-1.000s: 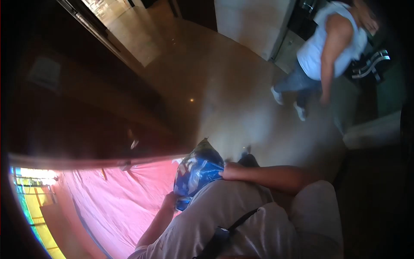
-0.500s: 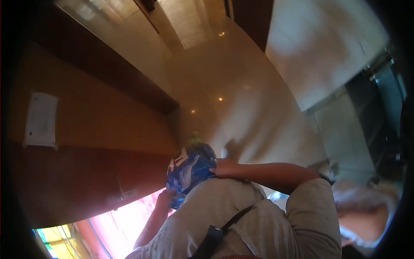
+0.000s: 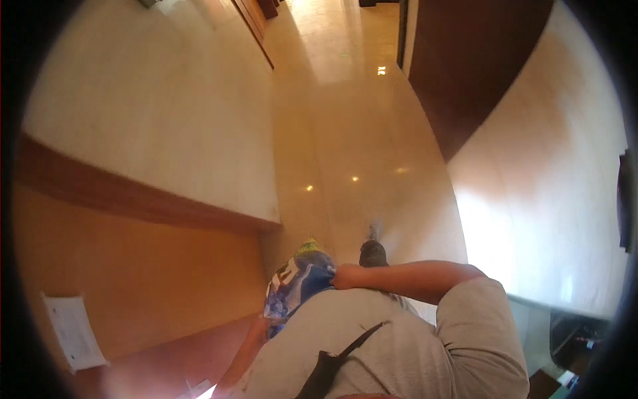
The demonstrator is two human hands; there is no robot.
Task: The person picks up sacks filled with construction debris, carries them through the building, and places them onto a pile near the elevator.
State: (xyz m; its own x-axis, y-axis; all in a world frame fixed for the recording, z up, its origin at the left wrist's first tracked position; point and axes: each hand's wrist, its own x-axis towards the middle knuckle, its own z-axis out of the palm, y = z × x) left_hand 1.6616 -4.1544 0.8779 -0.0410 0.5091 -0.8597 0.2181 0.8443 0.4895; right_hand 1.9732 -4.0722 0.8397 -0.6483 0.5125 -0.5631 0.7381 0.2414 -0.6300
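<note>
A blue, crinkled plastic bag (image 3: 302, 286) with white and red print is held against the front of my body. Its top end shows yellow-green (image 3: 308, 247); whether that is part of the bag or something in it, I cannot tell. My right hand (image 3: 348, 276) is closed on the bag's right edge, near its upper part. At the lower left edge of the bag is my left hand (image 3: 260, 324), gripping it, with its fingers partly hidden. What the bag contains does not show.
Glossy tiled floor (image 3: 332, 133) stretches ahead. To the left stands an orange-brown door (image 3: 159, 259) with a white paper (image 3: 74, 330) on it, and beyond it a pale wall (image 3: 166, 120). A dark brown door (image 3: 472, 60) and a pale wall (image 3: 551, 179) are on the right. My dark-shod foot (image 3: 373, 253) shows below.
I have moved forward along the floor; the door with the paper has slid back and down in view. Both hands keep their hold on the bag. A foot has come into sight.
</note>
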